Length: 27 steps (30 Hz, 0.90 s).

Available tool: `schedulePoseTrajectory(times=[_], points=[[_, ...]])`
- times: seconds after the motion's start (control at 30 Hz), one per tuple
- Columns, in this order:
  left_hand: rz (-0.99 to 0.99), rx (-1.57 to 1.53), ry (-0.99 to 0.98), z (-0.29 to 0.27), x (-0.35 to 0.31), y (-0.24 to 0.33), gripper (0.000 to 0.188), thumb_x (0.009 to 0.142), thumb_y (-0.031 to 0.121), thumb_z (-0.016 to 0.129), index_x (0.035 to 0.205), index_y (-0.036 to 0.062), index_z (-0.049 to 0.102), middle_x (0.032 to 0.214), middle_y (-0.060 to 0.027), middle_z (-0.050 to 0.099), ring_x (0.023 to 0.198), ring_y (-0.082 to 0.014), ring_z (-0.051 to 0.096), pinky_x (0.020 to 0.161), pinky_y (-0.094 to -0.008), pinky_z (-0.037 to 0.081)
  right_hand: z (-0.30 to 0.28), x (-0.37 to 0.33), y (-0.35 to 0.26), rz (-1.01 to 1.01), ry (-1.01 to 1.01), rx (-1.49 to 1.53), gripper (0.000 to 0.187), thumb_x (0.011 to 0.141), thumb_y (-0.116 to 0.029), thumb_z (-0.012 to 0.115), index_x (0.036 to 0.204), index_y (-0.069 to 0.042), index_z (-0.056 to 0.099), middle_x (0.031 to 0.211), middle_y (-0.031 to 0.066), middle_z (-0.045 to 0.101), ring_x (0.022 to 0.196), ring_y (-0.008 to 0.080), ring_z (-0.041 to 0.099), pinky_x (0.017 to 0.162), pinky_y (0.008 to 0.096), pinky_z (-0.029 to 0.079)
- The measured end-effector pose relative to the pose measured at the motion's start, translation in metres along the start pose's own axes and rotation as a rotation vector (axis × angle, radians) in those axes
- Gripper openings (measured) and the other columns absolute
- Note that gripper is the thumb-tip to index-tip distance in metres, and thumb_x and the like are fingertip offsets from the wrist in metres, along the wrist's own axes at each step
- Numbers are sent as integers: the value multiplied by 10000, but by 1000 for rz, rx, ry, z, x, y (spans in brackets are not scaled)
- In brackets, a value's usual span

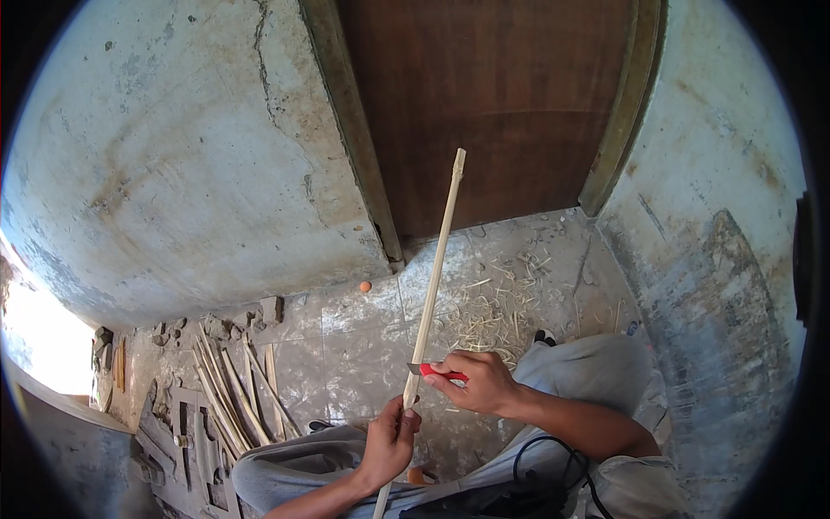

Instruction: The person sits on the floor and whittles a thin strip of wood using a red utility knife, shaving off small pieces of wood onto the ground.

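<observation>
My left hand (pixel 389 439) is closed around the lower part of a long, pale strip that looks like split bamboo (pixel 439 251). The strip slants up and away from me, its far end in front of the brown door. Just above that grip, my right hand (pixel 478 381) is closed on a red-handled utility knife (pixel 430 369). Its short blade lies against the strip. Most of the knife's handle is hidden inside my right fingers.
Curled pale shavings (pixel 493 316) litter the tiled floor beyond my right hand. Several similar strips (pixel 229 394) lean in a bundle at the left, by a grey slotted panel (pixel 192 441). Rubble (pixel 271 310) lies along the wall, and a small orange ball (pixel 365 286) sits nearby. A brown door (pixel 501 104) stands ahead.
</observation>
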State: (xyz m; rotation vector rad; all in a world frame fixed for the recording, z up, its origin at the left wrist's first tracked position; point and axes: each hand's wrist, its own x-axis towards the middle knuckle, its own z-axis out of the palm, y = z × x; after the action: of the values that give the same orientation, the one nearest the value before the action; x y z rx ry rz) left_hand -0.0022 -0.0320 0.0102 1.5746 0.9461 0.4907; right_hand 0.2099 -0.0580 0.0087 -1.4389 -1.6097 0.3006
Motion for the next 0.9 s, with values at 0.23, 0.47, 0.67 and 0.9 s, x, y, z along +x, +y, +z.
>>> schedulePoseTrajectory(times=[0.23,0.47,0.67,0.9], points=[[41,173,23,4,-2,5,230,1018,134,466,1178,-18,531,699,-112,615,594,-199,617,573,-328,474,3,-1,-2,3,36,-45,206,801,-227,799,796,-48,697,696,77,654,556,236,656,488,330,492],[24,190,4,4,-7,14,215,1018,151,477,1152,-6,537,700,-108,617,580,-183,607,561,-327,473,-3,8,4,10,107,-60,198,805,-217,801,804,-53,690,681,81,650,560,239,658,486,332,490],[-1,118,-4,7,-8,10,225,1025,167,480,1146,-9,551,681,-76,597,584,-130,570,560,-292,456,-2,11,8,59,170,-75,204,816,-227,790,805,-51,688,688,94,660,565,253,658,500,348,493],[-26,80,-12,8,-10,11,228,1024,170,494,1131,-16,568,673,-50,584,590,-87,535,555,-270,441,-8,19,16,70,184,-88,220,828,-227,776,823,-30,681,695,108,667,604,276,678,538,364,515]])
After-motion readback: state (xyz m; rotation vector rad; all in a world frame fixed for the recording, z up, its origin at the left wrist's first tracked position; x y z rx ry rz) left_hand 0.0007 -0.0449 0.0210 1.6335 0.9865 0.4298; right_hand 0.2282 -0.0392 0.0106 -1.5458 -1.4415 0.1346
